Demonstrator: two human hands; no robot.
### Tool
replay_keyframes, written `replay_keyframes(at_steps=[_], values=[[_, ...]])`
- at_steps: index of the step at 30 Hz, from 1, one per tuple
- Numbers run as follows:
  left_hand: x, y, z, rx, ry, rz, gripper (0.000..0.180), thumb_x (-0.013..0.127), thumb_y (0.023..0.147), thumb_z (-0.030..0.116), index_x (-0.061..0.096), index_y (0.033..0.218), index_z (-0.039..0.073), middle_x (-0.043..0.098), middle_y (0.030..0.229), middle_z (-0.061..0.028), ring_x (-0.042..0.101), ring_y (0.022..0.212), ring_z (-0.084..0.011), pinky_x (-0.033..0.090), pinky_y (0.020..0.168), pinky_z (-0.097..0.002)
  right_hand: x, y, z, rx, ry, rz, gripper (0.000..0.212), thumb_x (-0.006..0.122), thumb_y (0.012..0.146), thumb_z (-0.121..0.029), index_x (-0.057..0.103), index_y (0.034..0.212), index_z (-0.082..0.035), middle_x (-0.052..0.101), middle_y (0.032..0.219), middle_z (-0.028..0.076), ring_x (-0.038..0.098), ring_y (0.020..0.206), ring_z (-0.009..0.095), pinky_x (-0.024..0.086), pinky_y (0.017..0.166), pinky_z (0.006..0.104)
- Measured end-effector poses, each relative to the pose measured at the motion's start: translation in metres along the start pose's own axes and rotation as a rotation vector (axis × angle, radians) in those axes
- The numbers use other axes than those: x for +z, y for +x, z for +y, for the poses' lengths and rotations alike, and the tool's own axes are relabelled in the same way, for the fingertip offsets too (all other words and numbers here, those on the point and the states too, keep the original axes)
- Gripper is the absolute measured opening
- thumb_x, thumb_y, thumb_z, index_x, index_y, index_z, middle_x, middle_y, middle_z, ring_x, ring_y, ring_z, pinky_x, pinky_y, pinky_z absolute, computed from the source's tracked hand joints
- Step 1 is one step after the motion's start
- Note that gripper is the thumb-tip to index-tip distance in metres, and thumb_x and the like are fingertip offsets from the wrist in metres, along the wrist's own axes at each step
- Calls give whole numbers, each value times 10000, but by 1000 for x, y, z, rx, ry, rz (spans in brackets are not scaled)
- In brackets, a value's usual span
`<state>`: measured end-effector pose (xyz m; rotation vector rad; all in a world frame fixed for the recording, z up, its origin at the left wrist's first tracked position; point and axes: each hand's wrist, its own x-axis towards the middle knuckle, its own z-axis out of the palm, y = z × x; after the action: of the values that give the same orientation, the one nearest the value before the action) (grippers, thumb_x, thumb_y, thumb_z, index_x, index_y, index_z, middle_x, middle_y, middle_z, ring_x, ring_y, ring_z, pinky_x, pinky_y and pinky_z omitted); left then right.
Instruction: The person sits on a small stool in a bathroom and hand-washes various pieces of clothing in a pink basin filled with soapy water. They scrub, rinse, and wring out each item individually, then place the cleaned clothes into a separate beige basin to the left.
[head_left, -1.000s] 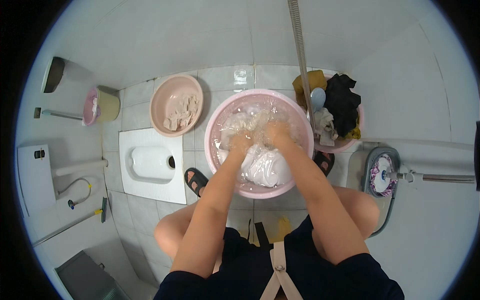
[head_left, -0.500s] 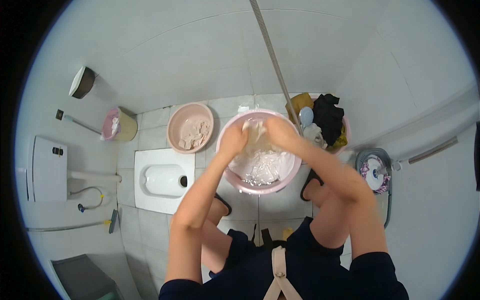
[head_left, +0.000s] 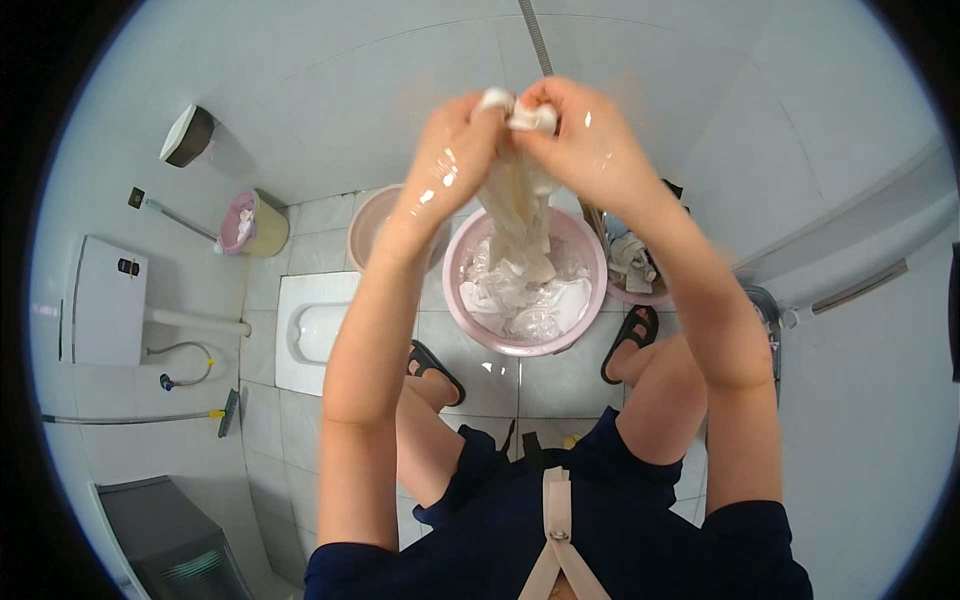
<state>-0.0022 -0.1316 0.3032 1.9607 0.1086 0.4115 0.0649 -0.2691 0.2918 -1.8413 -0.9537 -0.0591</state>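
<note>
My left hand [head_left: 455, 150] and my right hand [head_left: 590, 145] are raised close together above a pink basin [head_left: 452, 285], fingers closed on the bunched top of a wet, whitish garment [head_left: 518, 215]. Thin and limp, it hangs down toward the water; its exact kind is unclear. White wet laundry [head_left: 560, 305] lies in the water inside the basin, which stands on the tiles between my feet. Water glistens on the backs of both hands.
Behind my left forearm a second pink basin [head_left: 362, 230] is partly hidden. Right of the middle basin stands a tub with clothes [head_left: 632, 262]. At left are a squat toilet [head_left: 285, 350], a waste bin [head_left: 268, 228] and a squeegee [head_left: 228, 412]. A metal hose [head_left: 537, 40] hangs ahead.
Both hands have risen from inside the basin, lifting the whitish garment out of the water. They now come nearer together and hide more of the side basin and the clothes tub.
</note>
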Motion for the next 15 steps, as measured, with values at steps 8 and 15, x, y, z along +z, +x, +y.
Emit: replay_keyframes(at_steps=[8,15], values=[[113,-55,-236,-534,-264,6,674,461,809,181,137,1308,-135,616,826,-166,596,657,-197,473,583,-345,127,-98,187,284,-258,-337,723,740,627,-160,429,1265,-21,621,917,225,599,886,376,476,761,421],[133,-105,-308,-906,-811,139,724,419,889,186,-63,1418,72,568,1016,-152,540,817,-178,440,721,-268,201,-155,261,563,-381,-323,557,747,620,-166,563,1144,-122,601,1027,203,585,937,364,483,797,421]])
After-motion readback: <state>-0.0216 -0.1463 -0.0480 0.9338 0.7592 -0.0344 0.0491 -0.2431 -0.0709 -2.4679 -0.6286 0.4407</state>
